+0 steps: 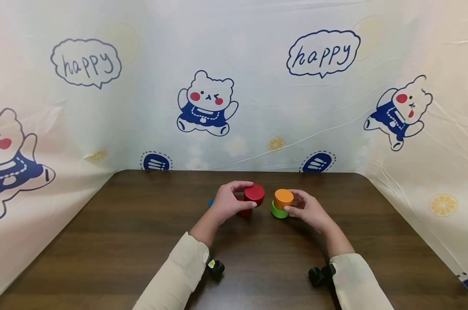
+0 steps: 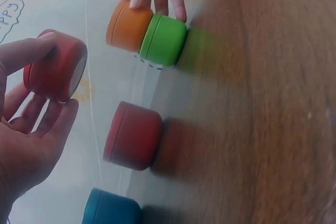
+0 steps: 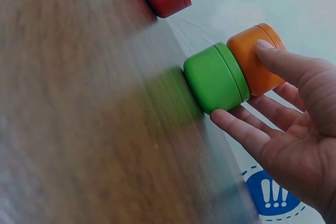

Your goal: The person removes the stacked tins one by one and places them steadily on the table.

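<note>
Left hand (image 1: 226, 201) gripping round red lid (image 1: 254, 193) lifted above red tin base (image 2: 133, 136), left-wrist view alone shows blue tin (image 2: 111, 209) beside base, right hand (image 1: 307, 209) clasping orange tin (image 1: 283, 198) stacked upright on green tin (image 1: 279, 211), axis vertical.

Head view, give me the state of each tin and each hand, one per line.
Red tin in left hand: lifted off the table, gripped.
Second red tin: standing on the table, untouched.
Orange tin: stacked on the green tin, fingers on it.
Green tin: on the table, under the orange.
Blue tin: on the table, untouched.
</note>
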